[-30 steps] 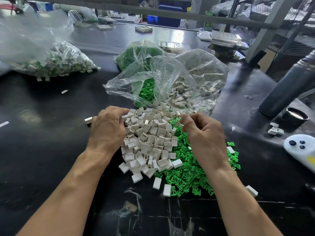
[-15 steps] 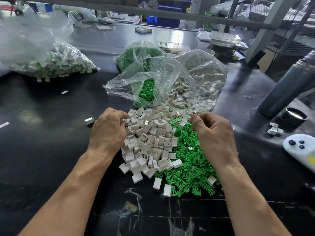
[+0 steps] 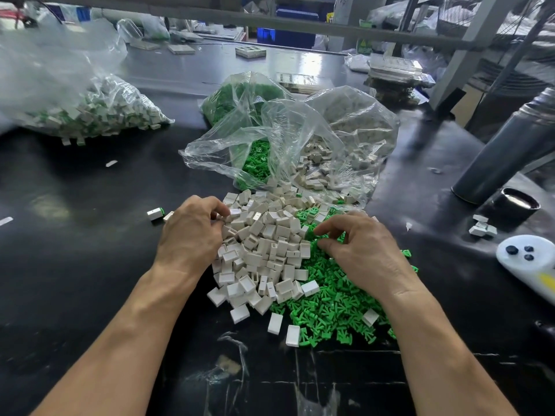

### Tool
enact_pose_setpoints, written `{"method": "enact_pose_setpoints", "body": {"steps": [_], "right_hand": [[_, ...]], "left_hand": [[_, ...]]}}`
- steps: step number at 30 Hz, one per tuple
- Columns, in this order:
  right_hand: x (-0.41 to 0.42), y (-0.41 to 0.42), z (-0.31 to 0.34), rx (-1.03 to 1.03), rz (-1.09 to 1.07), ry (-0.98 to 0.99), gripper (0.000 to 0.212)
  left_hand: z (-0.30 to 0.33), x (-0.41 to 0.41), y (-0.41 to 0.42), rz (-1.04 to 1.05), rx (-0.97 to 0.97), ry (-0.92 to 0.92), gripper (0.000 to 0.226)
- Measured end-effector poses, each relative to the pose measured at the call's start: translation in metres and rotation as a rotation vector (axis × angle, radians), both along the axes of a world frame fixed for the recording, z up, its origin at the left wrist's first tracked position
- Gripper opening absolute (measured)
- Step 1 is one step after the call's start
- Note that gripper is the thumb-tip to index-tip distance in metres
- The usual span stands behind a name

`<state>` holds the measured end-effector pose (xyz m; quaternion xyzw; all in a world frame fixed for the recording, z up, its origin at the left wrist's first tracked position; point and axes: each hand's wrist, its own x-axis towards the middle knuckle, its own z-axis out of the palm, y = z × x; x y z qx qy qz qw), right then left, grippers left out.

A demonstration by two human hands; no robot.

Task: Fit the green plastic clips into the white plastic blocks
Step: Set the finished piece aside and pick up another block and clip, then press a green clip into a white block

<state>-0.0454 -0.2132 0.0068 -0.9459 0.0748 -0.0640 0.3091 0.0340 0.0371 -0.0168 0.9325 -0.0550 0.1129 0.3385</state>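
The white blocks (image 3: 264, 244) lie in a heap in the middle of the black table (image 3: 75, 265). The left hand (image 3: 189, 232) sits at the heap's left edge, fingers curled in to pick a block; whether it has one cannot be told. The green clips (image 3: 327, 307) lie just right of the heap. There the right hand (image 3: 363, 253) bends thumb and finger close together, likely pinching a clip.

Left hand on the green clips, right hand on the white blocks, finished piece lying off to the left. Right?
Hands are swapped. The head view shows the left hand on the white blocks and the right hand on the green clips. The finished piece does lie off to the left.
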Motion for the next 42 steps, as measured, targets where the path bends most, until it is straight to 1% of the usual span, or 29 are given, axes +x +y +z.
{"method": "enact_pose_setpoints", "body": {"steps": [5, 7, 9, 12, 14, 18, 20, 24, 27, 31, 34, 38, 42], "right_hand": [[0.001, 0.003, -0.003, -0.027, 0.008, -0.021, 0.007], [0.001, 0.002, -0.001, -0.032, 0.003, -0.028, 0.004], [0.001, 0.001, 0.000, -0.027, -0.004, -0.029, 0.006], [-0.001, 0.000, 0.001, 0.053, -0.031, -0.098, 0.009], [-0.001, 0.002, 0.002, 0.180, -0.063, -0.173, 0.008], [-0.001, 0.012, 0.003, 0.455, -0.059, -0.229, 0.006], [-0.001, 0.016, 0.003, 0.580, -0.035, -0.252, 0.007], [-0.002, 0.025, 0.003, 0.759, 0.014, -0.278, 0.011], [-0.003, 0.031, 0.002, 0.836, 0.073, -0.276, 0.014], [-0.003, 0.038, 0.003, 0.887, 0.097, -0.298, 0.015], [-0.003, 0.038, 0.003, 0.904, 0.086, -0.306, 0.013], [-0.005, 0.039, 0.004, 0.920, 0.083, -0.320, 0.011], [-0.005, 0.040, 0.004, 0.905, 0.061, -0.335, 0.009]], "left_hand": [[0.001, -0.001, -0.002, 0.001, -0.021, -0.028, 0.009], [0.001, -0.001, -0.002, -0.004, -0.025, -0.034, 0.014], [0.001, -0.001, -0.002, -0.007, -0.042, -0.035, 0.020], [0.004, -0.002, -0.004, -0.008, -0.116, -0.050, 0.017], [0.006, -0.004, -0.006, -0.016, -0.220, -0.049, 0.013], [0.015, -0.013, -0.013, -0.132, -0.607, 0.027, 0.014], [0.020, -0.019, -0.020, -0.212, -0.761, 0.095, 0.017], [0.023, -0.028, -0.035, -0.327, -0.967, 0.209, 0.024], [0.022, -0.033, -0.044, -0.383, -1.081, 0.279, 0.029], [0.019, -0.038, -0.050, -0.419, -1.127, 0.305, 0.033], [0.019, -0.039, -0.051, -0.417, -1.122, 0.297, 0.031], [0.019, -0.040, -0.053, -0.429, -1.075, 0.274, 0.022], [0.020, -0.042, -0.055, -0.432, -1.061, 0.254, 0.025]]}}
